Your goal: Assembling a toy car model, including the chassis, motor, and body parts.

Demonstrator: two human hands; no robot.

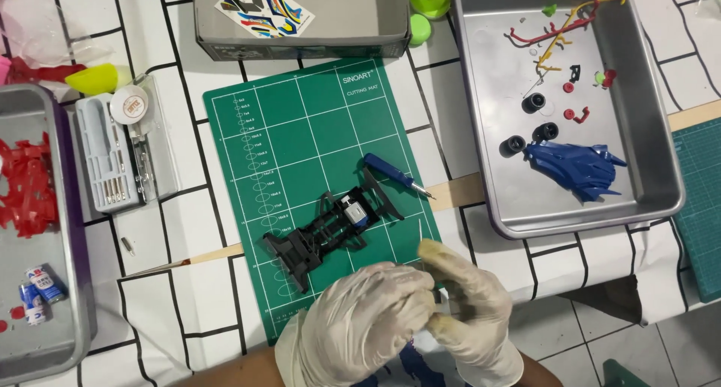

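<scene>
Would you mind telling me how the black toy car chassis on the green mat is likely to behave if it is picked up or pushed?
The black chassis looks like thin open plastic framing, so probably light and somewhat fragile. No wheels show on it, so it would likely slide on the green cutting mat rather than roll. The small motor may weight that end.

Illumination is bright, even and diffuse, apparently from overhead. Shadows are short and soft beneath the black chassis (pixel 327 233) and inside the metal tray (pixel 661 176). The tray floor carries a mild sheen without blown-out glare. Focus is sharp across the green cutting mat (pixel 300 131). Both gloved hands show slight motion blur at the lower edge. Edge distortion is negligible.
</scene>
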